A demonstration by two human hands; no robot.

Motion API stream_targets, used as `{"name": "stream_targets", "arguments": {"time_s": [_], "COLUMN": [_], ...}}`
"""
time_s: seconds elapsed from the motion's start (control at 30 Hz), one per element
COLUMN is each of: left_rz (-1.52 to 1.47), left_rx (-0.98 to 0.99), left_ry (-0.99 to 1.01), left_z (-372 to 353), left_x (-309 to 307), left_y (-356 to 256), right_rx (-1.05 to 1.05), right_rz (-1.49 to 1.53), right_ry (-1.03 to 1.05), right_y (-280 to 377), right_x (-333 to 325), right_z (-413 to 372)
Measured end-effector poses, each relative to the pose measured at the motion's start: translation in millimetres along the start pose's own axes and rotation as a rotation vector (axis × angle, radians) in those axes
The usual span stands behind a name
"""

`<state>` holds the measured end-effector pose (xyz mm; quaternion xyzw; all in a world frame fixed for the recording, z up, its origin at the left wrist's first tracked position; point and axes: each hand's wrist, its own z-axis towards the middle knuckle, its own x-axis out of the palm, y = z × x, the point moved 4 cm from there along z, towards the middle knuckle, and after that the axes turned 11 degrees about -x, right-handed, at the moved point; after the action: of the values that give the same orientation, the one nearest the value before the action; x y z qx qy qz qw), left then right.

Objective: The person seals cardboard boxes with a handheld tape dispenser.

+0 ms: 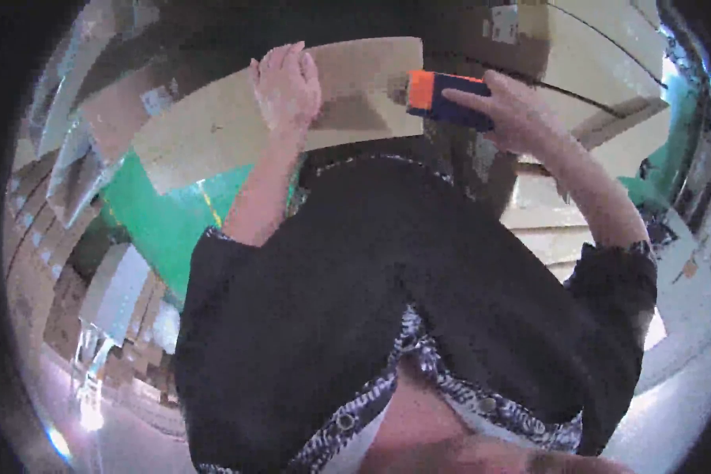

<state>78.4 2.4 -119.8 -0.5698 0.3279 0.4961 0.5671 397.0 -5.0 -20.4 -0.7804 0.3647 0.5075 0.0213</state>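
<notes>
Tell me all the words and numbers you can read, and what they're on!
There are none I can read.
Pale label on the upper-right cardboard: too blurred to read.
Pale label on the left cardboard: also too blurred.
Orange-and-blue object in the right hand: no readable writing shows.

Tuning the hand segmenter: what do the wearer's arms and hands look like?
Left hand and right hand bare, no gloves visible. Forearms bare too. Dark short sleeves, black-and-white patterned trim at the cuffs. No cables or markings discernible.
</notes>
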Motion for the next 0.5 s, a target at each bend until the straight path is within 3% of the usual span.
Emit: {"name": "stream_targets", "arguments": {"time_s": [0.2, 0.3, 0.5], "left_rz": [0.071, 0.147, 0.092], "left_rx": [0.03, 0.111, 0.181], "left_ry": [0.038, -0.045, 0.005], "left_z": [-1.1, -0.9, -4.4], "left_x": [-1.8, -0.8, 10.6], "left_y": [-4.7, -12.3, -77.4], "right_rx": [-0.005, 0.005, -0.026], "right_rz": [-0.007, 0.008, 0.008], "right_ry": [-0.003, 0.014, -0.008], "right_y": [-1.3, -1.5, -1.7], "right_x": [7.9, 6.2, 13.6], "right_z": [-1.1, -0.8, -4.6]}}
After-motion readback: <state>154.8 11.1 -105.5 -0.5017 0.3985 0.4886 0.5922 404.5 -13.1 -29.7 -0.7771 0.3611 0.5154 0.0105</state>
